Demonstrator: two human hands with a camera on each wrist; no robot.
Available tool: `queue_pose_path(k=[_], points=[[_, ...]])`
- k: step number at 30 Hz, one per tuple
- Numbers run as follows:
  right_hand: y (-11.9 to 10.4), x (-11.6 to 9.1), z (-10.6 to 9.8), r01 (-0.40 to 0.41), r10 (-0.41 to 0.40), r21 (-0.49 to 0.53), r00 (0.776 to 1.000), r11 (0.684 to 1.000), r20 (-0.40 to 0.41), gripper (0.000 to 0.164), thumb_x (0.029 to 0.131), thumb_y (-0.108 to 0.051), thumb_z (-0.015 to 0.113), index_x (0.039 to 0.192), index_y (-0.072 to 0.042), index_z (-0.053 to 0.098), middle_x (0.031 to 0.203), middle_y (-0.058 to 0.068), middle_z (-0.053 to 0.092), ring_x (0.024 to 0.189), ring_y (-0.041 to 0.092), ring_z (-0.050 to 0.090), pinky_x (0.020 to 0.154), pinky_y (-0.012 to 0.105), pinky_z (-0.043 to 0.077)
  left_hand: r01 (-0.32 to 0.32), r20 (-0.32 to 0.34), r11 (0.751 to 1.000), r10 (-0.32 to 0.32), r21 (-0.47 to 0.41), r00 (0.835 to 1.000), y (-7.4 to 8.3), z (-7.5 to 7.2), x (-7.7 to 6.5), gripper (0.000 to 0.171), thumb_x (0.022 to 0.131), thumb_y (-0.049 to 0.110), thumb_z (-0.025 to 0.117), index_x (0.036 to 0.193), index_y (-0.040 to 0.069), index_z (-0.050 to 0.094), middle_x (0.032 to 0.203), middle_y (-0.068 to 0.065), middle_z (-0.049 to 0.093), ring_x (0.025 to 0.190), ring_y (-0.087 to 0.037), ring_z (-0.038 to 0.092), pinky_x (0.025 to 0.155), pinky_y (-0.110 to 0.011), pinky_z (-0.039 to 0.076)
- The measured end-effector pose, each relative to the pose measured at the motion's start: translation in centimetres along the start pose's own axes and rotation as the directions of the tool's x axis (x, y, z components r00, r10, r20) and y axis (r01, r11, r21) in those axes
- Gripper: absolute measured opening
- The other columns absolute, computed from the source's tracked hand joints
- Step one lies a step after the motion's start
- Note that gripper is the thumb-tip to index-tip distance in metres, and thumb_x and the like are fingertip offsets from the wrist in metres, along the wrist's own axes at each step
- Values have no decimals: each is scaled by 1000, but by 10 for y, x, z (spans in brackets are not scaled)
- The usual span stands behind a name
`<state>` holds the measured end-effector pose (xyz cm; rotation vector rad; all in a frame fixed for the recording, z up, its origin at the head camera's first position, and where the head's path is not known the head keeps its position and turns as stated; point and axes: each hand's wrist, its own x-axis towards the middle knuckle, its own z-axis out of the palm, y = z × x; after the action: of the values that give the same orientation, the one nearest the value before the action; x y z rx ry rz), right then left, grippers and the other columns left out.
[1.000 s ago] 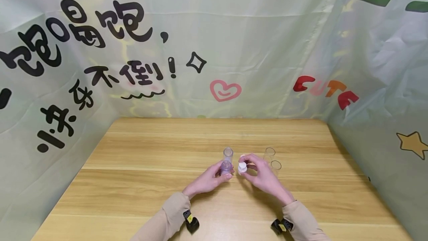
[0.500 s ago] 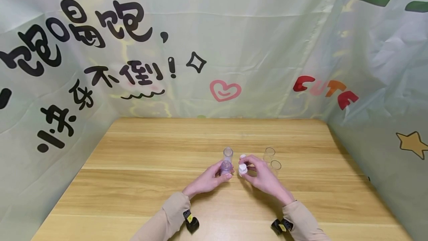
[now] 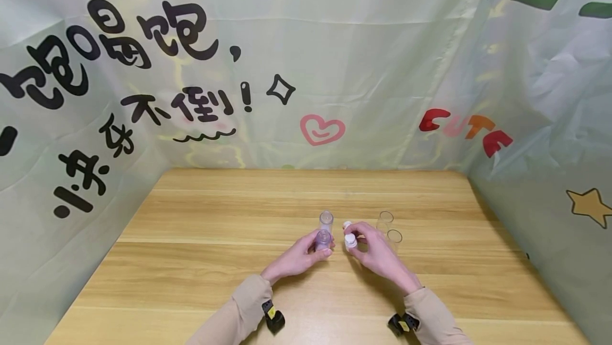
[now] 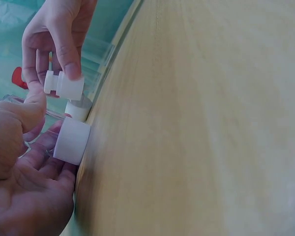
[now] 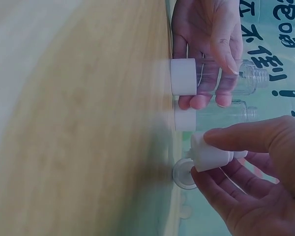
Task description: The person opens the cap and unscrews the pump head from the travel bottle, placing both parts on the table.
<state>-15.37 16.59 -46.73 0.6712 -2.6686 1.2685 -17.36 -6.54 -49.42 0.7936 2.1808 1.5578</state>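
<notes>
My left hand [image 3: 298,254] grips a clear bottle [image 3: 323,238] upright, fingers behind and thumb in front. In the right wrist view, this bottle shows a white base [image 5: 183,77] and a bare threaded neck [image 5: 260,77]. My right hand [image 3: 375,249] pinches a white bottle top [image 3: 350,241] between thumb and fingers, just right of the bottle and apart from it. The left wrist view shows this bottle top [image 4: 71,87] as a wide collar with a narrower stepped end. Just beyond the held bottle stands a second clear bottle [image 3: 326,219], its neck also bare.
Another white piece [image 3: 347,224] shows just behind my right fingers, partly hidden. Two clear cylindrical covers [image 3: 394,236] stand to the right of my right hand, one behind the other. A printed cloth [image 3: 373,79] rises behind the wooden table [image 3: 229,212].
My right hand's fingers have shifted slightly right with the white bottle top, widening the gap to the bottle. My left hand and its bottle have stayed still.
</notes>
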Motion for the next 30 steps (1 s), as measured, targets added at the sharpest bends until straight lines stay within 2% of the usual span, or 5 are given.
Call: queue_pose_path(k=[11, 19, 30], points=[[-1, 0, 0, -51, 51, -30, 999, 998, -6, 37, 77, 14, 74, 109, 0, 63, 115, 17, 68, 104, 31, 68, 92, 36, 60, 7, 2, 1000, -7, -3, 1000, 1, 0, 0, 38, 102, 21, 58, 136, 4, 53, 132, -16, 64, 127, -29, 60, 109, -30, 49], [-1, 0, 1, -112, 109, -63, 993, 992, -51, 37, 75, 15, 75, 107, 0, 63, 112, 17, 68, 106, 32, 68, 93, 36, 60, 12, 2, 1000, -12, -3, 1000, 2, 0, -1, 39, 102, 21, 58, 136, 3, 53, 133, -17, 64, 127, -30, 60, 109, -29, 49], [0, 1, 0, -133, 123, -111, 988, 985, -94, 34, 75, 14, 75, 104, 1, 63, 104, 16, 69, 97, 28, 69, 88, 37, 61, -3, 3, 1000, 3, -14, 1000, 3, 1, -1, 38, 102, 18, 58, 135, 0, 52, 131, -18, 64, 126, -31, 61, 106, -24, 49]])
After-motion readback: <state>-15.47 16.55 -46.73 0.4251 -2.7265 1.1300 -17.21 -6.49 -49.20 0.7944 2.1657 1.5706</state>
